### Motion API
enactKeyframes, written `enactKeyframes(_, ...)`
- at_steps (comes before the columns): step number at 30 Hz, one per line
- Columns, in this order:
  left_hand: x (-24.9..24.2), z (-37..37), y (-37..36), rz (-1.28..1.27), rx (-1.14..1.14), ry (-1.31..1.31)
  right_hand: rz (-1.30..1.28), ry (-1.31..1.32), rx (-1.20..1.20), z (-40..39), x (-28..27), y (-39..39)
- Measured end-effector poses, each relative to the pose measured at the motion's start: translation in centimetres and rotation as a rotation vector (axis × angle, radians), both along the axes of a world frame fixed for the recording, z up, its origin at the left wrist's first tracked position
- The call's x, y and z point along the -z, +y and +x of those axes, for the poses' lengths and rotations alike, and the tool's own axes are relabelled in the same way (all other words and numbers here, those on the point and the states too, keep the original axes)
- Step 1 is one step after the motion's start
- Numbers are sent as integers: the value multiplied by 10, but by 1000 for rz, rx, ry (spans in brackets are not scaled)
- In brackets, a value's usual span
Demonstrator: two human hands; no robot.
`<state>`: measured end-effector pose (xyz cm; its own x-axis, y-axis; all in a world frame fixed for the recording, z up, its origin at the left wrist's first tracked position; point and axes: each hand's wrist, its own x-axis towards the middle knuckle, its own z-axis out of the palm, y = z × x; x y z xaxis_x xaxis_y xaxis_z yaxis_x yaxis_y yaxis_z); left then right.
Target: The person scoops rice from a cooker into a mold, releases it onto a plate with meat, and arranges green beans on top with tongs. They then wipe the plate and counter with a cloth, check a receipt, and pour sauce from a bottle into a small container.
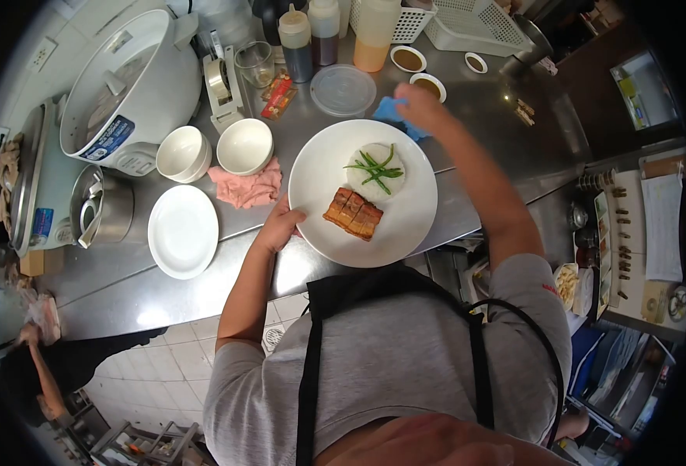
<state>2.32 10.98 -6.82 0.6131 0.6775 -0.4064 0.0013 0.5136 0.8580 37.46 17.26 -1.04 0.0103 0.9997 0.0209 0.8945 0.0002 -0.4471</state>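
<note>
Gripping a big white plate (312, 171) by its near left edge, the left hand (281, 224) does the steadying from where I stand. Its thumb is clamped on the rim; the other fingers go mostly underneath, out of my sight. The plate sits in front of the apron (358, 295), across the near edge of the counter (506, 116), though whether it rests on the steel or is held above it I can't tell. On it lie a browned, sliced fillet (352, 213) and a white mound (357, 177), probably rice, topped with crossed green beans (378, 167).

The right hand (424, 109) is stretched out past the far side, right by a blue cloth (389, 113) and just beside a small sauce dish (434, 84). Its fingers look curled, but I can't tell if they have hold of the cloth.

I'd judge the meal dished up and the finishing in hand. If the cloth is wanted, the next move calls for a light wipe around the rim, clear of the food; if the sauce, a careful lift without spilling. Either way, the left hand should hold the plate level, since the beans seem only loosely piled.
</note>
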Motion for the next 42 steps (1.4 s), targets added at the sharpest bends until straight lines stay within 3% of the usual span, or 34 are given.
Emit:
enactKeyframes(3, -8, 3, -1, -37, -38, 7, -93, 138, 119, 18, -20, -19)
enactKeyframes(6, 0, 0, -1, -17, -33, 18, 19, 192, 205, 18, 11, -40)
enactKeyframes(8, 5, 3, -4, 5, -78, -39, -152, -406, -53, 17, 38, -47)
enactKeyframes(9, -5, 9, -12, -11, -141, -85, 429, -250, -120, 25, 70, -66)
enactKeyframes(11, -7, 13, -15, -63, -154, -181, 301, -266, -55, 22, 75, -75)
enactKeyframes(12, -10, 15, -17, -70, -127, -198, 244, -136, -40, 23, 62, -85)
enactKeyframes(13, 2, 7, -13, -61, -115, -113, 168, -100, 53, 27, 64, -84)
enactKeyframes(16, -14, 21, -18, -25, -67, -131, 89, -85, 154, 43, 43, -104)
enactKeyframes(17, -19, 28, -21, 17, -62, -103, 92, -167, 91, 52, 51, -114)
enactKeyframes(21, -27, 67, -26, -38, -1, -128, 446, 99, 418, 86, 39, -155)
enactKeyframes(23, -40, 102, -37, -100, 42, -150, 577, 96, 544, 119, 19, -186)
enactKeyframes(29, -29, 212, -61, -93, 189, -149, 363, 158, 375, 171, -29, -214)
enactKeyframes(35, -27, 296, -97, -108, 304, -111, 14, -130, 283, 242, -15, -248)
enactKeyframes(38, -19, 320, -109, -128, 338, -87, -27, -80, 313, 275, -2, -266)
enactKeyframes(42, -7, 332, -103, -97, 417, -14, 174, 97, 592, 315, 6, -253)
